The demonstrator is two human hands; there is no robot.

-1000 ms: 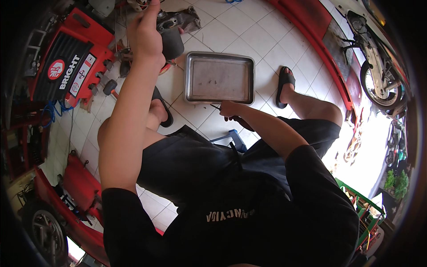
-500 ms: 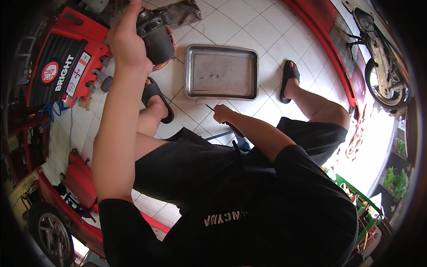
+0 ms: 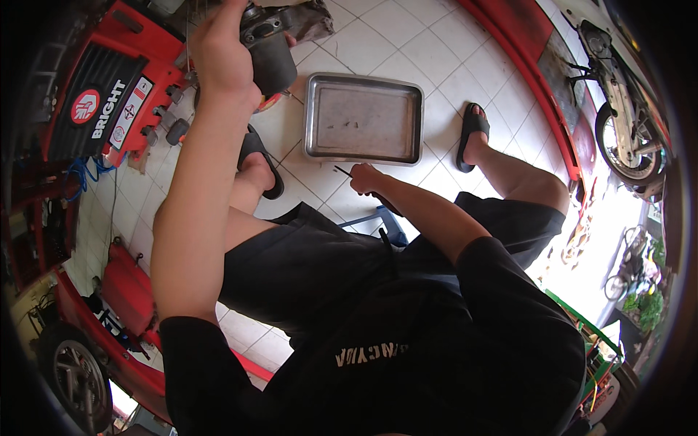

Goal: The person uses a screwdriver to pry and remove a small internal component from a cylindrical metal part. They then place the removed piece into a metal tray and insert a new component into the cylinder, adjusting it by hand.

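At the upper left, my left hand (image 3: 224, 62) is raised and closed round a dark cylindrical metal part (image 3: 272, 67) with a bolted, lighter metal top. A fingertip shows on its far side; the top edge of the picture cuts off the rest of the hand. My right hand (image 3: 366, 179) is closed on a slim hand tool (image 3: 342, 171), low in front of my lap. The tool's thin dark tip points left; its exact kind is hidden in the fist. Just beyond the right hand, a shallow rectangular metal tray (image 3: 363, 158) lies on the floor with several small dark bits in it.
A red and black machine (image 3: 109, 94) stands at the left, blue hose (image 3: 78, 178) below it. A dark block (image 3: 309, 20) lies beyond the metal part. Something blue-framed (image 3: 389, 221) is under my right forearm. A motorcycle (image 3: 629, 123) stands at the far right on white tiles (image 3: 447, 69).
My left hand and the metal part have moved slightly right and up, and the part has turned a little. My right hand with the tool has risen slightly toward the tray.
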